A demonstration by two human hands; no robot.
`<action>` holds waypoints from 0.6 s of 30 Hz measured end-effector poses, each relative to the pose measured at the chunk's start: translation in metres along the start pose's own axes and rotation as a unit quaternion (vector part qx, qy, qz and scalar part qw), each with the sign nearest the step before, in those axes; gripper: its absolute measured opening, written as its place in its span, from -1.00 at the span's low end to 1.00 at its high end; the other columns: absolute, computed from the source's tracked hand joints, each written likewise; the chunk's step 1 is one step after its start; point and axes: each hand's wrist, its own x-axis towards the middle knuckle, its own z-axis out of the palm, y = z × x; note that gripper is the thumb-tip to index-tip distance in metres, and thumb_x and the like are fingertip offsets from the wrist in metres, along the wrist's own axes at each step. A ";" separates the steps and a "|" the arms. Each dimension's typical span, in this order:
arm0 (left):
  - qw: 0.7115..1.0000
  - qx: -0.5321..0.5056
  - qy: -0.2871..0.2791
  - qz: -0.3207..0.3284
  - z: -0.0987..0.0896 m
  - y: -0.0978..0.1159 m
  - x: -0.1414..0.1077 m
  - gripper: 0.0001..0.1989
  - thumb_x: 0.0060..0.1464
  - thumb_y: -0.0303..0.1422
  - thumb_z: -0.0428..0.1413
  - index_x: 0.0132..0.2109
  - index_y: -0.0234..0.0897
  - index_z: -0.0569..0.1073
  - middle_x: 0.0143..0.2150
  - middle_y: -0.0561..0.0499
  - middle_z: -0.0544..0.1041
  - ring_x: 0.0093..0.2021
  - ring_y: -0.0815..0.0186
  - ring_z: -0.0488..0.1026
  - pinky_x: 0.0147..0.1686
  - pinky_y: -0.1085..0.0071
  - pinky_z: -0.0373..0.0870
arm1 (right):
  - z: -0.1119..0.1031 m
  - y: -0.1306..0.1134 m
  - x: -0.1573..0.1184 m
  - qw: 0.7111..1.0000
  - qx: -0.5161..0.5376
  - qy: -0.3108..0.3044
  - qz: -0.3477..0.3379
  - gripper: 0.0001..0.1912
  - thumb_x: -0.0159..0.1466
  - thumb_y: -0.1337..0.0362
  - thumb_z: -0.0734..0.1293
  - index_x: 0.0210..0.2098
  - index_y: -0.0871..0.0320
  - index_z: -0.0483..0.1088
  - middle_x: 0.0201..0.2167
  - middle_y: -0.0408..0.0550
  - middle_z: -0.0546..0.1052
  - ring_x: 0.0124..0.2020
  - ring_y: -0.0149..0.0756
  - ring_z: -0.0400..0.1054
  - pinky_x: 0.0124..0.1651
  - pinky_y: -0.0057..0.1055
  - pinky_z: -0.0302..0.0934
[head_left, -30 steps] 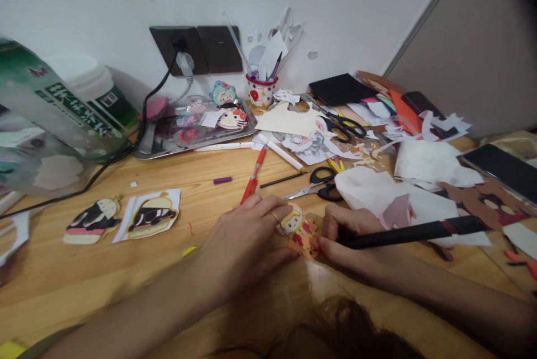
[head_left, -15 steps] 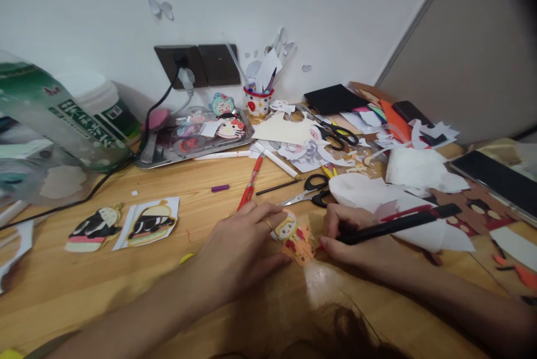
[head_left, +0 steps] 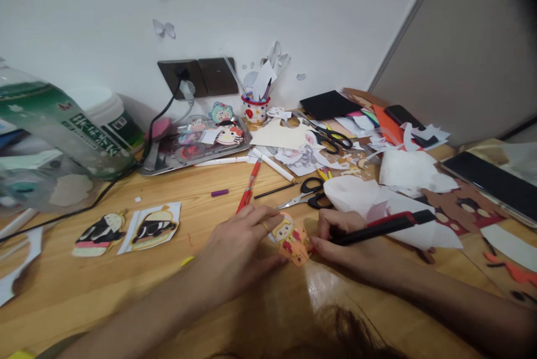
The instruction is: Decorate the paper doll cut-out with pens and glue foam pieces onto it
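Note:
A small orange paper cutout [head_left: 295, 247] with a yellow-haired cartoon figure lies on the wooden table between my hands. My left hand [head_left: 241, 244] rests along its left edge, fingers bent and thumb apart, pressing it down. On the other side, my right hand [head_left: 342, 236] is closed round a black and red pen [head_left: 384, 227], whose tip meets the cutout's right edge. Scissors with black handles [head_left: 308, 194] lie just beyond my hands. A red pen [head_left: 250, 185] lies beyond my left fingers.
Two penguin cutouts [head_left: 99, 234] [head_left: 154, 228] lie at left. Behind stand a metal tray [head_left: 197, 157] and a dotted cup [head_left: 255, 110]. Tissue [head_left: 356, 194], paper scraps and a phone [head_left: 490, 180] fill the right. A bottle [head_left: 75, 130] and black cable [head_left: 121, 174] are at left.
The camera view has shifted slightly, tilting up. My right hand and its pen have moved slightly along the cutout's right edge, and the pen's angle has changed a little. My left hand stays on the cutout.

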 end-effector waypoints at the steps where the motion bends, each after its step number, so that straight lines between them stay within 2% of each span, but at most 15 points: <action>1: 1.000 0.001 -0.002 0.000 0.000 0.000 0.000 -0.53 0.01 -0.19 0.05 0.08 -0.13 0.23 0.07 0.03 0.30 0.02 0.26 0.23 -0.02 0.32 0.24 | 0.000 0.000 0.000 1.000 -0.002 -0.002 -0.003 -0.76 0.12 0.37 0.24 -0.63 0.17 0.12 -0.66 -0.25 0.22 -0.61 -0.51 0.05 -0.58 -0.56 -0.09; 18: 1.000 0.006 -0.001 0.004 0.001 -0.001 0.001 -0.53 0.02 -0.17 0.03 0.09 -0.11 0.21 0.07 0.03 0.30 0.02 0.25 0.23 -0.03 0.29 0.25 | 0.001 0.001 -0.001 1.000 -0.013 -0.009 -0.007 -0.75 0.13 0.36 0.24 -0.62 0.17 0.11 -0.65 -0.23 0.25 -0.59 -0.51 0.08 -0.57 -0.56 -0.07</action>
